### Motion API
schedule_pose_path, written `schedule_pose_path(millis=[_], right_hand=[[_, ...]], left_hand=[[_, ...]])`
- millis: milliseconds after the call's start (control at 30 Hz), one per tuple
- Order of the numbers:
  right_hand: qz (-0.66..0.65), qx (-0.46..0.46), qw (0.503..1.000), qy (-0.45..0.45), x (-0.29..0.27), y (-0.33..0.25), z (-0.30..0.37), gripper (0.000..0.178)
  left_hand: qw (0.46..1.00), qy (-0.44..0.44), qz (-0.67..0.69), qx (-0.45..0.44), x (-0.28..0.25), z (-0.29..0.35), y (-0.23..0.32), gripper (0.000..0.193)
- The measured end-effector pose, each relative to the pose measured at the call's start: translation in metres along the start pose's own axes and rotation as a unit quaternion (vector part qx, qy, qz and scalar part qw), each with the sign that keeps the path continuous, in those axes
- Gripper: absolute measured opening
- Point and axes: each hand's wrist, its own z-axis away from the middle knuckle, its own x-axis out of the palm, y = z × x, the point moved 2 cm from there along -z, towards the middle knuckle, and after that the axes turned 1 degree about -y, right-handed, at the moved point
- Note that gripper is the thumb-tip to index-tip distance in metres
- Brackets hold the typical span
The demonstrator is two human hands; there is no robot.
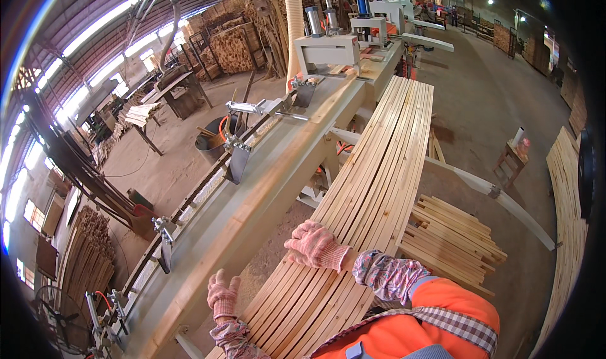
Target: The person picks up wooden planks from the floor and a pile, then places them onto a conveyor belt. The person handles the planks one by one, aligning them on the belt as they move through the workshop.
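Note:
My left hand [224, 294], in a pink knit glove, is raised beside a long wooden board [238, 223] that lies along the machine bed [268, 166]. Its fingers are spread, and nothing shows in them. My right hand [314, 244], gloved alike, is over the left edge of a long stack of narrow wooden strips [372, 198]. The fingers there are curled and close together; their undersides are hidden, so what they hold, if anything, cannot be seen. The strips run lengthwise from below my body toward the far machine heads.
A toothed rail with metal stops [237, 160] runs along the bed's left side. Pneumatic press heads [327, 53] stand at its far end. Shorter wooden pieces [451, 239] are piled low at right, below a metal support arm [470, 179]. A small stool [510, 160] stands further right.

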Motion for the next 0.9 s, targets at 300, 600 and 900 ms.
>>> schedule_pose_path(millis=[300, 600, 900], right_hand=[[0.005, 0.012, 1.0, 0.01, 0.003, 0.003, 0.005, 0.038], [0.021, 0.035, 0.998, -0.057, 0.0, -0.001, 0.003, 0.041], [-0.005, 0.029, 0.998, -0.057, -0.004, -0.004, -0.001, 0.04]], left_hand=[[0.986, 0.028, -0.049, -0.155, -0.024, -0.003, 0.015, 0.072], [0.976, -0.095, -0.114, -0.157, -0.017, -0.016, 0.004, 0.083], [0.983, -0.009, -0.119, -0.143, 0.007, -0.021, -0.021, 0.079]])
